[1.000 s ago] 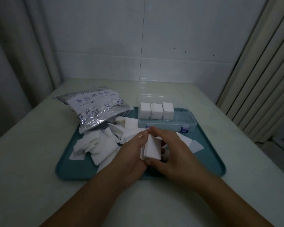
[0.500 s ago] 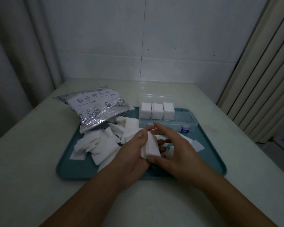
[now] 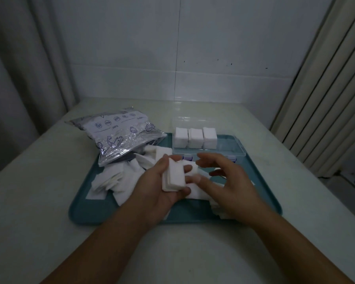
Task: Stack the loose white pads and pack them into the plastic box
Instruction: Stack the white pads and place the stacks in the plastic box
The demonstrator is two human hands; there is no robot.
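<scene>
From the head view, we cradle a small stack of pads (image 3: 173,175) in our left hand (image 3: 162,185), thumb and fingers (image 3: 188,168) curled round its edges; our right hand (image 3: 228,181) hovers just beside it with fingers spread and released, holding nothing; loose pads (image 3: 119,177) lie scattered on the teal tray (image 3: 86,212) on the counter (image 3: 29,201), beside the foil bag (image 3: 119,136); the plastic box (image 3: 230,149) at the tray's far edge already holds three stacks; we judge it best to square the edges against the palm before adding more, since a loose grip lets thin pads fan out.
</scene>
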